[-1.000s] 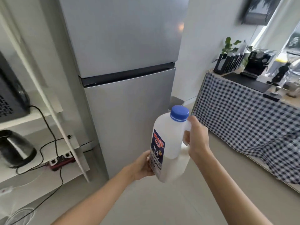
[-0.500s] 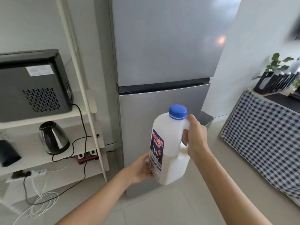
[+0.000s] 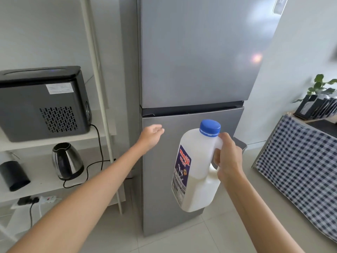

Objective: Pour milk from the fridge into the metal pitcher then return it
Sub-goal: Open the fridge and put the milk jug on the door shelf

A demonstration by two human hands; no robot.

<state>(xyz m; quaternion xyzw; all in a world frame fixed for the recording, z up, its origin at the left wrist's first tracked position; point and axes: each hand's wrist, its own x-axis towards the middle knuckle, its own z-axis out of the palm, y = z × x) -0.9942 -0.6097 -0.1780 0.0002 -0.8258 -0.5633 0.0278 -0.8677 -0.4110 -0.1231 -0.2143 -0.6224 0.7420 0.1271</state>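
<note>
Here the right hand (image 3: 227,157) has its grip curled round the handle of the upright milk jug (image 3: 196,167), while the left hand (image 3: 152,136), fingers loose and holding nothing, reaches near the closed fridge (image 3: 191,70) door's upper left corner.

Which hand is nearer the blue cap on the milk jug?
Right. The right hand holds the milk jug by its handle, just beside the blue cap. The left hand reaches toward the fridge door, well left.
</note>
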